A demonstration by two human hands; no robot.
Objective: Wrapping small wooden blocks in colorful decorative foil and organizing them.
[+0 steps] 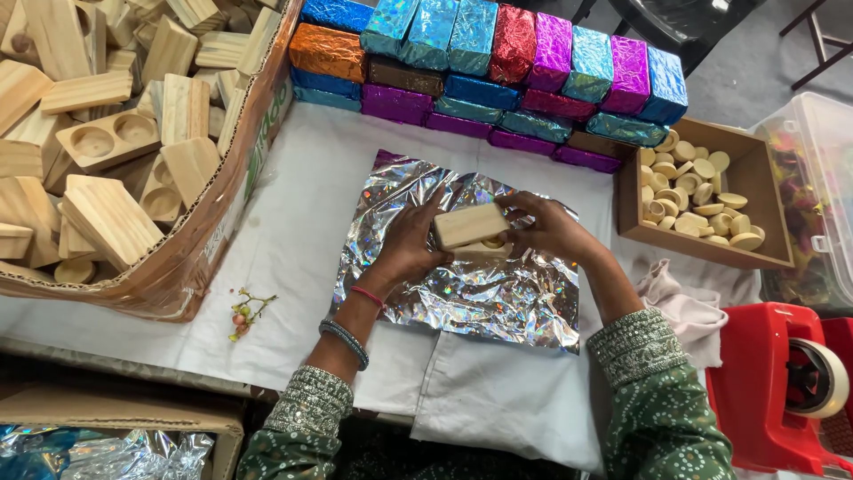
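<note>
At mid-frame, the left hand [404,244] and right hand [546,227] close their fingers on opposite ends of a wooden block [469,225], held over a silver holographic foil sheet [462,289]. Foil-wrapped blocks [498,71] are stacked above; a cardboard box of wooden blocks [191,258] fills the upper left, a wooden tray of discs [760,178] sits right.

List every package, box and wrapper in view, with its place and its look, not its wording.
Foil-wrapped blocks: stacked at the back of the table; rectangular, in blue, teal, purple, red, orange and brown.
Silver foil sheet: flat under both hands, crinkled and shiny.
Big cardboard box: left, brown, heaped with wooden blocks.
Wooden tray: right, holding pale round discs.
Clear plastic tub: far right, colourful contents.
Tape dispenser: lower right, red.
</note>
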